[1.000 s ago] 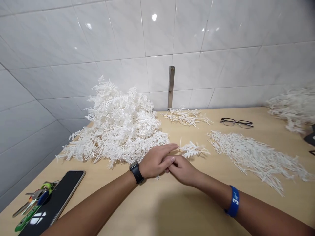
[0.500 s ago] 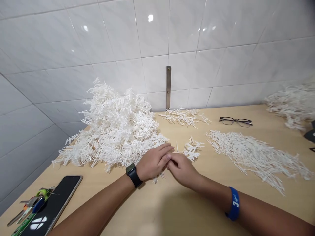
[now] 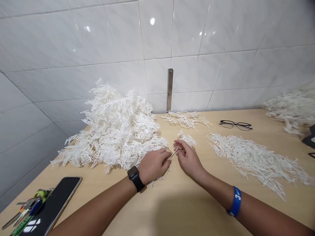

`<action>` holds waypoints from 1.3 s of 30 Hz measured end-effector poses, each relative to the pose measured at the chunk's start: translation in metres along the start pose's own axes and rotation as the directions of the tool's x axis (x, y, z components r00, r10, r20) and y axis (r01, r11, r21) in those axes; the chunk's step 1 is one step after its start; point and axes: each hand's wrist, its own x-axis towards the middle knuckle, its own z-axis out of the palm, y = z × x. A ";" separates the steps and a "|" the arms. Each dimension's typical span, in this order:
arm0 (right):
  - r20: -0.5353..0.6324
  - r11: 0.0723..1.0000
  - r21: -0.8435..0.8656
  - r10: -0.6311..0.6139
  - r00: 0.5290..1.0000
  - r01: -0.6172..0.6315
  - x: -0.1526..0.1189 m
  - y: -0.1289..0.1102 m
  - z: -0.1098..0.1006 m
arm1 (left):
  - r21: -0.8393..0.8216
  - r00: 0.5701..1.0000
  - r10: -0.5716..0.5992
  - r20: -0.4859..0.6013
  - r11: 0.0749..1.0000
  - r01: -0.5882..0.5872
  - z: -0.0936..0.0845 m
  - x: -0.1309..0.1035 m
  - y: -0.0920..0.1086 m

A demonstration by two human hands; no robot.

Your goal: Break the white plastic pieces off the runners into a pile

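Observation:
My left hand [image 3: 154, 166], wearing a black watch, is closed on white branched plastic strands. A thin bare stem [image 3: 174, 153] sticks out of its fingers toward my right hand. Small branch tips [image 3: 156, 182] show below the left palm. My right hand [image 3: 190, 161] has its fingers curled, a short gap from the left. A branched white sprig [image 3: 187, 137] shows just beyond its fingers and appears to be held in them; the grip itself is partly hidden. A large heap of white branched strands [image 3: 118, 127] rises just beyond my left hand.
On the right lies a flat pile of thin white stems [image 3: 253, 160], with eyeglasses [image 3: 235, 125] behind it. Loose strands [image 3: 185, 118] lie near the wall's metal strip [image 3: 169, 90]. A phone [image 3: 52, 206] and keys [image 3: 31, 205] are at left; another white heap [image 3: 295, 105] stands far right.
My hands, touching before, have drawn apart, the right one moving rightward. A stem now shows between them. The sprig beyond my right hand has shifted up and left.

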 end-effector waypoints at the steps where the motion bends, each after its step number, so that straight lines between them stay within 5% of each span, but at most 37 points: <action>1: -0.003 0.998 0.066 0.012 1.000 -0.012 0.000 0.001 0.001 | 0.011 1.000 0.005 -0.001 1.000 -0.005 0.001 0.000 0.000; 5: 0.008 0.975 0.210 0.069 0.998 -0.069 -0.001 0.000 0.002 | 0.029 0.999 0.042 -0.024 0.999 -0.041 0.003 -0.001 -0.002; 10: 0.268 0.940 0.285 0.110 0.957 -0.187 0.002 -0.006 -0.009 | 0.050 0.995 0.074 -0.063 0.996 -0.071 0.005 -0.003 -0.003; 20: 0.365 0.828 0.477 0.119 0.924 -0.295 0.008 -0.008 -0.019 | -0.020 0.996 0.064 -0.055 0.998 -0.065 0.003 -0.002 -0.001; 25: 0.319 0.814 0.491 0.162 0.934 -0.309 0.007 -0.009 -0.018 | -0.076 0.996 0.053 -0.071 0.995 -0.058 0.002 -0.002 0.000; 33: 0.052 0.894 0.384 0.230 0.972 -0.232 0.009 -0.005 -0.015 | -0.079 0.995 0.068 -0.067 0.994 -0.073 0.002 -0.002 -0.002; 39: 0.071 0.964 0.194 0.174 0.982 -0.184 0.008 -0.001 -0.018 | -0.065 0.995 0.074 -0.067 0.995 -0.079 0.002 -0.002 -0.002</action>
